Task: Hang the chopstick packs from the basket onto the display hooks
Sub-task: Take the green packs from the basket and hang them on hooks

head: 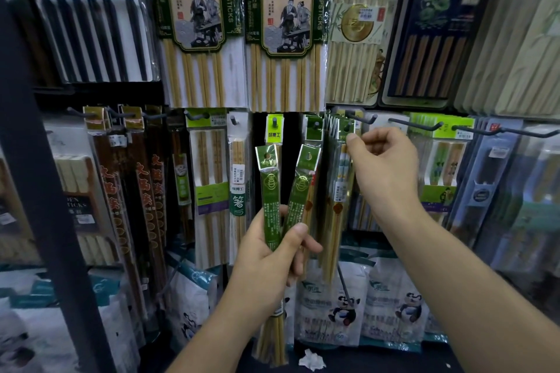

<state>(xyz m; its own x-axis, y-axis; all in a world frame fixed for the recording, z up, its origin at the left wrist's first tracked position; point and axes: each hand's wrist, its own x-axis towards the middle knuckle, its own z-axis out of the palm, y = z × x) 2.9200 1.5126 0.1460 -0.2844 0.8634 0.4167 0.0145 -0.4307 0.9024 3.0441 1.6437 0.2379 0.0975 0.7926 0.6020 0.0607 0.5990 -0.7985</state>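
My left hand [269, 254] grips two slim green chopstick packs [270, 191] fanned in a V, tops up, in front of the display. My right hand [381, 166] is raised at the lower hook row and pinches the green header of a pack [345, 133] that hangs on a black hook [351, 115] with several like packs behind it. The basket is out of view.
Rows of hanging chopstick packs fill the wall: large hot-pot packs [197, 24] above, dark lacquered ones [142, 191] at left. Black hooks [418, 126] jut out at right. A dark shelf post [45, 175] runs down the left. Panda-print bags [339, 306] stand below.
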